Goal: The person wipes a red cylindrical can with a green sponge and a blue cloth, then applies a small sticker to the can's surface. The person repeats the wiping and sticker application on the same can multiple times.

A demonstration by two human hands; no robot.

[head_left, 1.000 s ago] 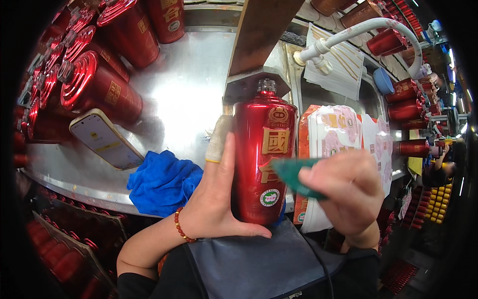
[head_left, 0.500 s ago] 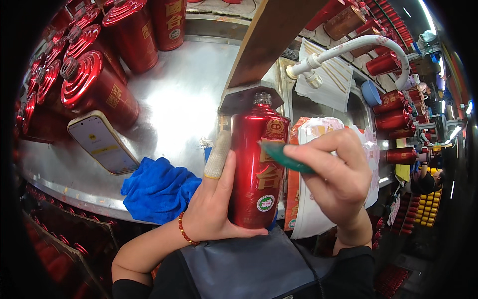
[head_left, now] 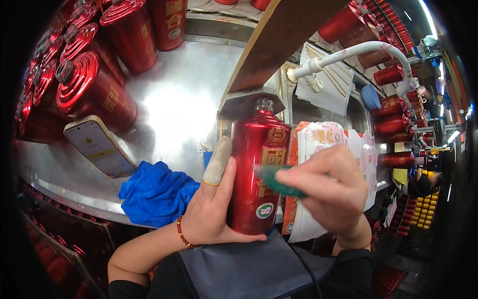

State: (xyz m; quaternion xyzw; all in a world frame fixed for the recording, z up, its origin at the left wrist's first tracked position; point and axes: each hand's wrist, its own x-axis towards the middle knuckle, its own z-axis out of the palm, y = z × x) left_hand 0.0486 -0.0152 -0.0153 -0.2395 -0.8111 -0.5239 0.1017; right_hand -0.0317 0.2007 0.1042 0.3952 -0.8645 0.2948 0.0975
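Note:
A glossy red bottle [head_left: 244,174] with gold lettering and a round green-and-white sticker stands in front of me, its bare threaded neck at the far end. My left hand [head_left: 211,209] holds it, fingers along the left side and thumb across the base. One finger wears a pale knitted finger cover [head_left: 217,162], and a beaded bracelet circles the wrist. Pinched in my right hand [head_left: 336,192] is a flat green scraper-like piece [head_left: 279,183], slightly blurred. Its tip lies over the gold lettering on the bottle's front; whether it touches, I cannot tell.
Several red bottles [head_left: 94,94] stand at the left on the metal worktop [head_left: 169,99]. A phone [head_left: 99,147] leans near a blue cloth [head_left: 154,194]. A brown post [head_left: 264,47] rises beyond my bottle. Printed sheets [head_left: 311,174] lie right; a white faucet [head_left: 348,52] arches over a sink.
My right hand has moved the green piece down the front of the bottle, from the upper lettering toward the middle. My left hand keeps its hold on the bottle.

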